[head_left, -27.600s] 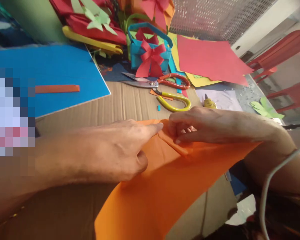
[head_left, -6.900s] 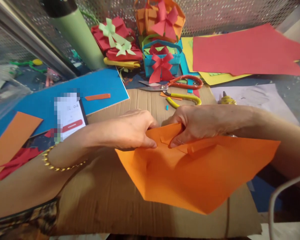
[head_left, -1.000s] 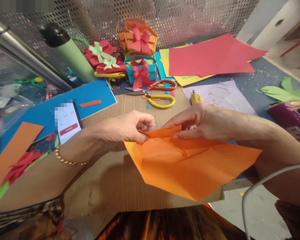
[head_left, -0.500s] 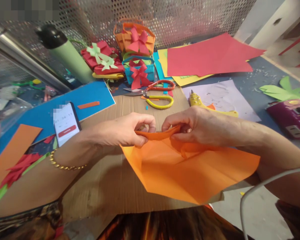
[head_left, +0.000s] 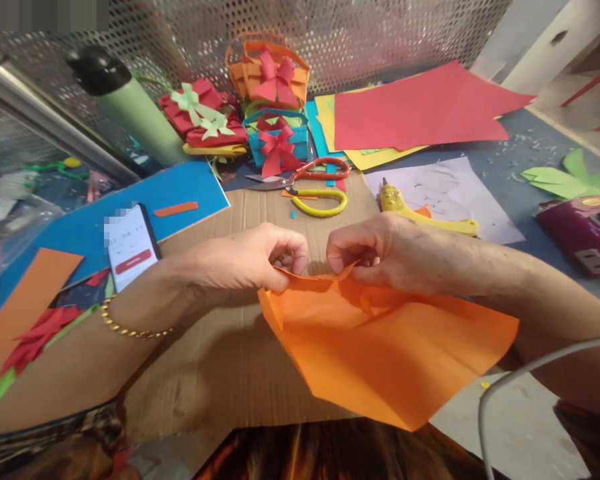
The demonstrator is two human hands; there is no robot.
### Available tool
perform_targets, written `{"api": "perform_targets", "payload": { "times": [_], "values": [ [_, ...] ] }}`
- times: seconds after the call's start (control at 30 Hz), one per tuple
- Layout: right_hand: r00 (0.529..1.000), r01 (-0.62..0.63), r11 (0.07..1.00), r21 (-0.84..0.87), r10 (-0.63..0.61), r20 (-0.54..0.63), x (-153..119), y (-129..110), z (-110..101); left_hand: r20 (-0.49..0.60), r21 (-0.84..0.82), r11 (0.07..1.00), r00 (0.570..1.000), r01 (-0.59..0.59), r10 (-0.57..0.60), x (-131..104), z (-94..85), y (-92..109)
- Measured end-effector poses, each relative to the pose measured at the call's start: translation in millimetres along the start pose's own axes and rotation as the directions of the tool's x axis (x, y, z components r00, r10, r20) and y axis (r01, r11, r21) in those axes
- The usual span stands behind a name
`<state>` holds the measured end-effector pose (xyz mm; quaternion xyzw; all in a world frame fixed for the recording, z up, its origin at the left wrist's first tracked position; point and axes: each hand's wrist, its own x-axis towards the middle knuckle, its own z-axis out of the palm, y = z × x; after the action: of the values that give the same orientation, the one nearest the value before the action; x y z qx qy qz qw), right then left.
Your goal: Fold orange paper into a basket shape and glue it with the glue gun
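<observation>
The left hand (head_left: pixel 275 260) pinches the far edge of a large, creased sheet of orange paper (head_left: pixel 375 347) between thumb and curled fingers; the right hand (head_left: pixel 375 257) grips the same edge just beside it. The sheet is held over a flat piece of brown corrugated cardboard (head_left: pixel 205 380). On the cardboard's far part lie metal scissors (head_left: pixel 287 182) with one red and one yellow handle. Left of the cardboard are a flat blue board (head_left: pixel 185 185) and a dark-edged phone (head_left: pixel 136 230). Right of the cardboard, a yellow glue gun (head_left: pixel 400 203) rests on pale lilac paper (head_left: pixel 493 223). Beyond the cardboard, a small blue paper basket (head_left: pixel 277 148) with a red bow and red paper sheets (head_left: pixel 415 110) sit on the dark-blue desk (head_left: pixel 507 175).
</observation>
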<state>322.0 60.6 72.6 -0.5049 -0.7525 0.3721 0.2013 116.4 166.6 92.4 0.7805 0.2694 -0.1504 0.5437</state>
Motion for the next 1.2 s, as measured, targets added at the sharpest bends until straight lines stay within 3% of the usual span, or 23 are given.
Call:
{"api": "perform_targets", "payload": {
  "times": [0.23,0.57,0.67,0.9,1.07,1.2],
  "values": [
    [1.0,0.007,1.0,0.004,-0.007,0.006,0.0,3.0,1.4,0.045,-0.154,0.988,0.999,-0.001,0.008,0.3,1.6,-8.2],
    [0.998,-0.069,0.997,-0.045,0.069,0.01,-2.8,-4.3,2.8,0.184,-0.075,0.995,0.982,0.064,-0.049,-0.7,-6.0,-3.0],
    [0.999,-0.049,0.997,-0.064,0.05,0.005,-3.0,-5.5,2.6,0.231,-0.092,0.995,0.973,0.039,-0.017,-2.2,-8.0,-6.3],
    [1.0,-0.007,0.996,-0.089,0.007,-0.002,-2.7,-4.4,4.0,0.047,-0.063,0.998,0.999,-0.003,0.006,5.6,9.1,-10.7],
    [1.0,0.008,0.992,-0.122,-0.004,0.031,-3.5,-6.3,4.9,0.051,-0.186,0.982,0.998,-0.026,0.036,9.0,14.5,-10.5],
    [0.994,-0.036,0.994,-0.101,0.046,0.102,-6.1,-10.0,-9.0,0.085,-0.156,0.988,0.996,-0.005,0.018,8.4,13.2,-7.9]
  ]
}}
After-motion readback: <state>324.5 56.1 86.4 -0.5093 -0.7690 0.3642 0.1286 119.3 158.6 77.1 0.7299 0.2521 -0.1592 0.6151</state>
